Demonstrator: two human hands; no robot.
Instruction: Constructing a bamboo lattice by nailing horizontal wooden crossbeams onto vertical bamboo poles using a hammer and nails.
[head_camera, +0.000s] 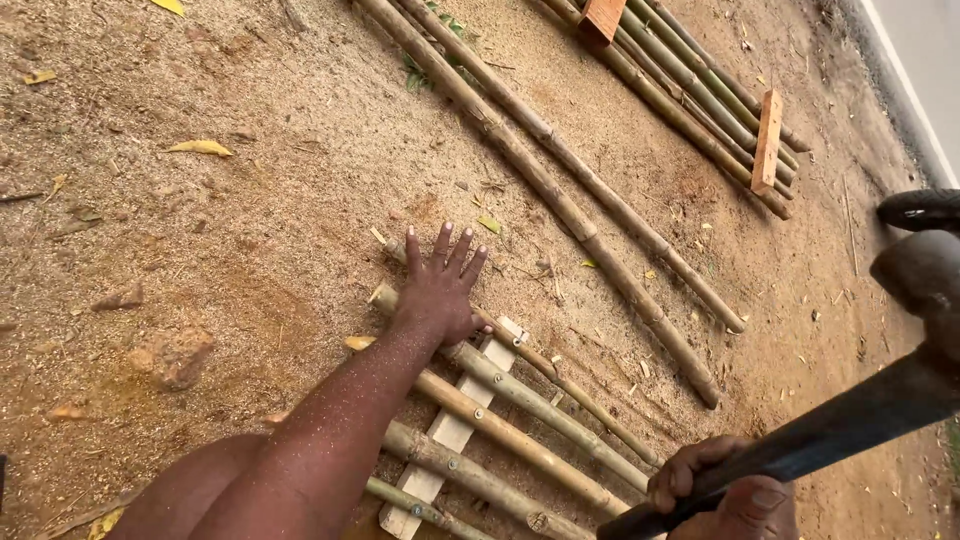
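Left hand pins the bamboo panel, right hand holds the hammer up.

My left hand (440, 290) lies flat, fingers spread, pressing the top poles of the bamboo panel (500, 420) on the dirt ground (250, 200). My right hand (715, 490) is clenched round the hammer (850, 410) handle, head raised off to the right. Panel sits on a pale wooden slat (450, 430) with nail heads showing. I'd say: keep fingers clear of the strike point, hit square over the slat. Loose poles (560, 190) lie well apart.
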